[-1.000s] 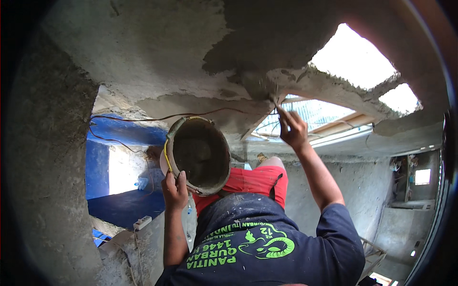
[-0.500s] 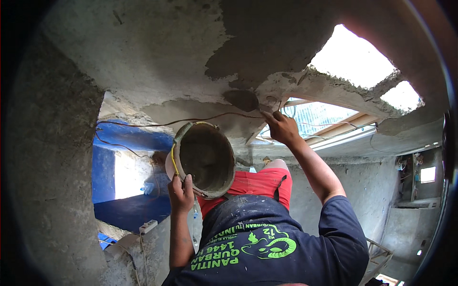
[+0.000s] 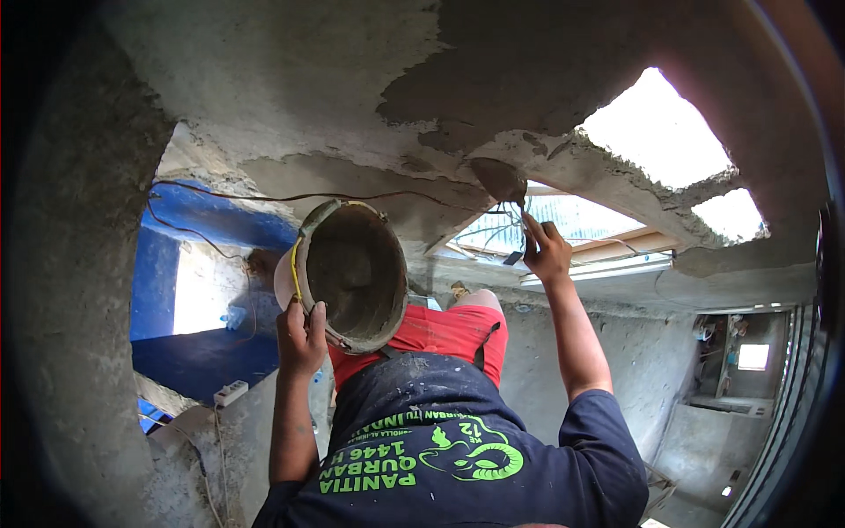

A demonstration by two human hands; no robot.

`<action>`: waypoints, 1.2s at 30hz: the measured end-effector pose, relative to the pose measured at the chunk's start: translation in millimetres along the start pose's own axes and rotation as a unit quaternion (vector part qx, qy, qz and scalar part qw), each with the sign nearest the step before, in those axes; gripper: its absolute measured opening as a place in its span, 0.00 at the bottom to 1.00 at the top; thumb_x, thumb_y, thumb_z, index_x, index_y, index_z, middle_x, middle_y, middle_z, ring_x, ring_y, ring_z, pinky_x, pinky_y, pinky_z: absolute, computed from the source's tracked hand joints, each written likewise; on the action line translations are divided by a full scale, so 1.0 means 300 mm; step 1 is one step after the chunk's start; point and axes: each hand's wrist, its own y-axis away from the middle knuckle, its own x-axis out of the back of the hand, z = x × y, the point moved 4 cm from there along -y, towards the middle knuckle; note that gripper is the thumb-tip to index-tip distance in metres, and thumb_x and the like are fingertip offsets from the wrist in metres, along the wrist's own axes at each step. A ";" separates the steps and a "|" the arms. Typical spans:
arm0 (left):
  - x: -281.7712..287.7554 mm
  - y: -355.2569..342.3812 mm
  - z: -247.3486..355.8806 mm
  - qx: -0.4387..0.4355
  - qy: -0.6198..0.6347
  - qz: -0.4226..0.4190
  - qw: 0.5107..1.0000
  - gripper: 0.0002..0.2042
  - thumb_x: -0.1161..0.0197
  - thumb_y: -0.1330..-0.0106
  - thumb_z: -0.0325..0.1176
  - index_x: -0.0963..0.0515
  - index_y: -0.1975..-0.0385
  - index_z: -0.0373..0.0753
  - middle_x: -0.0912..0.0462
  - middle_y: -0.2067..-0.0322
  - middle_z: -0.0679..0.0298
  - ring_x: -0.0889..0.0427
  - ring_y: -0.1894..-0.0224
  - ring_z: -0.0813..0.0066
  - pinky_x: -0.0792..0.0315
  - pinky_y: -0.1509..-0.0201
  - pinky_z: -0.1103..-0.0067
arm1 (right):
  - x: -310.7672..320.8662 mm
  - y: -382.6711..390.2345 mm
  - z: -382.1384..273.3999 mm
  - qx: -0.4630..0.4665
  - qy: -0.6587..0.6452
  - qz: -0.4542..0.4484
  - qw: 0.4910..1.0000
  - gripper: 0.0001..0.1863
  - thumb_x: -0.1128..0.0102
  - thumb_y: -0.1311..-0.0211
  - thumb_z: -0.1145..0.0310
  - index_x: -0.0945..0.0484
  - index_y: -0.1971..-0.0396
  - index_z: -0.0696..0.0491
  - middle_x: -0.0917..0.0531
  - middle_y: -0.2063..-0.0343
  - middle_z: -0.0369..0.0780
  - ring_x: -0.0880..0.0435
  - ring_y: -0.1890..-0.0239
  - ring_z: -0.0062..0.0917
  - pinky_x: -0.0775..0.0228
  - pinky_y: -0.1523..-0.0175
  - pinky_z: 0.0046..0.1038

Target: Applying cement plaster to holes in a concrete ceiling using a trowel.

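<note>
My left hand [image 3: 301, 339] grips the rim of a round bucket [image 3: 285, 275] with a yellow handle, the thumb lying over the edge. The bucket is tilted, its mouth in view, and grey mortar [image 3: 356, 277] coats the inside. My right hand [image 3: 550, 251] is closed round the handle of a pointed trowel [image 3: 498, 179]. The trowel's mortar-smeared blade is at the wall, by the upper left corner of a framed opening [image 3: 572, 214]. Whether the blade touches the wall I cannot tell. Darker, damp-looking plaster [image 3: 510, 70] covers part of the wall above.
A brown cable [image 3: 370, 194] runs across the wall behind the bucket toward the trowel. Two bright rough-edged holes [image 3: 660, 132] break the wall at the upper right. On the left are a blue recess [image 3: 202, 361] and a white power strip [image 3: 231, 393].
The trowel and my right hand have moved right along the wall to the corner of the opening. My left hand still holds the bucket; the whole view has shifted slightly.
</note>
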 end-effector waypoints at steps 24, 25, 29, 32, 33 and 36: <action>-0.013 -0.027 0.022 -0.007 -0.025 0.010 1.000 0.11 0.38 0.27 0.35 0.25 0.66 0.31 0.20 0.79 0.51 0.18 0.77 0.52 0.30 0.74 0.65 | -0.016 0.049 -0.035 -0.034 -0.057 -0.053 0.996 0.26 0.33 0.39 0.68 0.18 0.40 0.32 0.20 0.73 0.36 0.16 0.73 0.36 0.25 0.71 0.39; -0.024 -0.019 0.003 -0.016 -0.035 0.010 0.999 0.11 0.38 0.28 0.34 0.25 0.65 0.31 0.19 0.79 0.51 0.18 0.77 0.50 0.30 0.74 0.65 | 0.014 0.045 -0.056 -0.032 -0.082 -0.030 0.996 0.27 0.32 0.40 0.68 0.18 0.40 0.32 0.21 0.74 0.36 0.16 0.74 0.36 0.25 0.71 0.38; -0.038 -0.028 -0.021 -0.025 0.005 0.028 0.999 0.10 0.38 0.28 0.34 0.24 0.62 0.30 0.18 0.75 0.48 0.17 0.72 0.46 0.27 0.69 0.63 | 0.069 -0.074 -0.155 0.059 -0.087 0.003 0.994 0.27 0.31 0.42 0.69 0.18 0.41 0.34 0.22 0.73 0.36 0.17 0.74 0.34 0.25 0.72 0.36; -0.038 -0.021 -0.023 0.005 0.022 0.004 1.000 0.11 0.39 0.27 0.34 0.24 0.61 0.30 0.17 0.72 0.46 0.16 0.68 0.45 0.26 0.65 0.62 | 0.008 -0.164 -0.215 0.099 -0.054 0.007 0.994 0.27 0.34 0.43 0.70 0.17 0.41 0.33 0.22 0.71 0.38 0.16 0.74 0.35 0.23 0.71 0.36; -0.048 -0.044 0.005 0.002 0.010 -0.012 1.000 0.11 0.39 0.27 0.34 0.24 0.61 0.30 0.17 0.72 0.46 0.16 0.68 0.45 0.26 0.65 0.62 | -0.050 -0.176 -0.190 0.094 -0.054 0.006 0.994 0.28 0.35 0.43 0.71 0.17 0.41 0.33 0.21 0.70 0.38 0.16 0.74 0.35 0.22 0.71 0.36; -0.049 -0.055 0.045 -0.019 -0.008 -0.017 1.000 0.11 0.40 0.27 0.35 0.24 0.61 0.30 0.16 0.71 0.46 0.15 0.67 0.45 0.25 0.64 0.62 | -0.101 -0.222 -0.110 0.047 -0.020 0.001 0.999 0.28 0.38 0.44 0.73 0.17 0.43 0.31 0.19 0.67 0.39 0.14 0.72 0.40 0.20 0.69 0.39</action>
